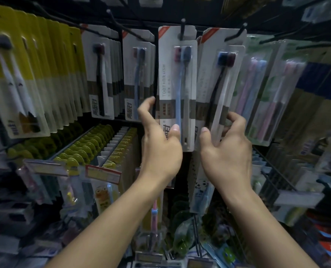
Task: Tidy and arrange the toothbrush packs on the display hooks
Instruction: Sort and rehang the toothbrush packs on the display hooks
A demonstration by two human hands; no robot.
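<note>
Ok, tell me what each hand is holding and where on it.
Left hand grips the white two-brush toothbrush pack at its lower end. Right hand grips the neighbouring white black-brush pack at its lower end.

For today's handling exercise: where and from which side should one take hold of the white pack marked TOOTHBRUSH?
Grip the white pack at its lower end, pinching the flat card edges from the front. It hangs upright on a hook through its top, so the bottom swings free. The left hand grips there; the blister bulges mid-pack.
</note>
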